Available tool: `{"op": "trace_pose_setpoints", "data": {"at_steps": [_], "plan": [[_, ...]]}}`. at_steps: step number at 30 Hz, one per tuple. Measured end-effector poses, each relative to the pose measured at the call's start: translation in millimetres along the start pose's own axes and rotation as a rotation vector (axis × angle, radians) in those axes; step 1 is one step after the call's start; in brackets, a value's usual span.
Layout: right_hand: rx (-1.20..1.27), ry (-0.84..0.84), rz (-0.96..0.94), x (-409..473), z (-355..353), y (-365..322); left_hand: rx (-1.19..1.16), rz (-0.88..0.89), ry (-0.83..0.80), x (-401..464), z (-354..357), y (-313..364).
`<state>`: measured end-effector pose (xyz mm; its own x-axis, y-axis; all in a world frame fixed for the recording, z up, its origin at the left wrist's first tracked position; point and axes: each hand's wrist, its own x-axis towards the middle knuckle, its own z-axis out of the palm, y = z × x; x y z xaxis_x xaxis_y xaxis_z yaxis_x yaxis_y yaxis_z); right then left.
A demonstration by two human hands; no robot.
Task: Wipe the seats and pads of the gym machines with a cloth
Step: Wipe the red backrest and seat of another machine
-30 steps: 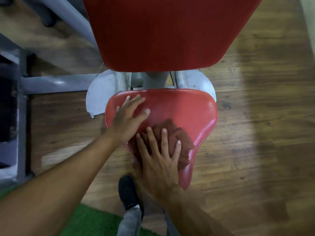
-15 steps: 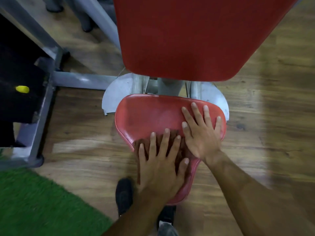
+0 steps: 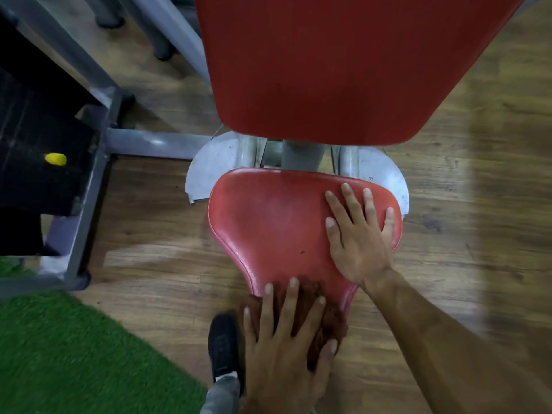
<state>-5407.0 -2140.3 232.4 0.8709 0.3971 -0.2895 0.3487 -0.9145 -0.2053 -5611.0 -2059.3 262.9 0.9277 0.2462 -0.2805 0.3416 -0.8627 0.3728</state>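
Far to the left of both hands, a black weight stack (image 3: 35, 138) with a yellow pin (image 3: 55, 159) in it, boxed in by a grey metal frame (image 3: 86, 198). Below that, at the lower left, a patch of green turf (image 3: 74, 354) on the wooden floor (image 3: 155, 264).

Just left of the left hand, a black shoe (image 3: 223, 348) planted on the floor, with a grey trouser leg (image 3: 222, 395) below it.

Left hand (image 3: 280, 354) laid flat, palm down, fingers straight and spread, thumb out to its right, pressing a brown cloth (image 3: 336, 322) onto the narrow near tip of the red seat (image 3: 268, 222). Cloth bunched under the palm and fingers, showing between them and past the thumb side, partly hanging off the seat's right edge.

Up and to the right of that, right hand (image 3: 358, 243) also flat and open, fingers splayed, resting bare on the wide right part of the seat, little finger near the seat's edge. Hands close together but not touching.

Beyond the fingertips of both hands, grey metal brackets (image 3: 215, 162) under the seat's far edge, and above them a big red back pad (image 3: 343, 70), tilted over.

To the right of the right hand, more wooden floor, blurred.
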Motion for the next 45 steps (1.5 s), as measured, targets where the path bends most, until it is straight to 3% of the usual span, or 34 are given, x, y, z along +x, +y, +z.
{"op": "trace_pose_setpoints", "data": {"at_steps": [5,9,15,19,31,34,37,39,42,45], "plan": [[0.015,0.024,0.017,0.3,1.4,-0.2,0.031,0.105,0.03,23.5,-10.4,-22.5],[0.01,0.072,0.006,-1.1,3.5,-4.7,0.004,-0.009,0.049,79.7,-25.5,-54.2],[-0.009,0.076,0.002,-0.4,4.9,-3.3,-0.003,-0.06,0.04,92.1,-29.4,-54.3],[-0.011,0.096,0.008,-2.1,7.1,-11.1,0.058,-0.147,-0.068,146.9,-55.8,-79.3],[0.006,0.125,-0.003,0.5,8.7,-5.4,0.101,-0.132,-0.011,187.4,-70.7,-89.9],[0.006,0.142,-0.001,0.7,8.1,2.5,0.205,-0.074,0.018,165.9,-61.5,-80.2],[-0.001,0.138,0.006,0.6,8.6,-5.4,0.208,-0.087,-0.06,198.2,-70.6,-80.8],[0.003,0.138,0.014,-1.5,9.2,-5.0,0.241,-0.036,-0.102,221.4,-74.6,-72.9],[0.002,0.144,-0.004,1.1,8.8,1.4,0.299,0.036,-0.027,230.2,-72.7,-61.5],[-0.004,0.133,-0.008,1.6,9.1,3.1,0.311,0.136,-0.095,207.2,-71.2,-53.5]]}}
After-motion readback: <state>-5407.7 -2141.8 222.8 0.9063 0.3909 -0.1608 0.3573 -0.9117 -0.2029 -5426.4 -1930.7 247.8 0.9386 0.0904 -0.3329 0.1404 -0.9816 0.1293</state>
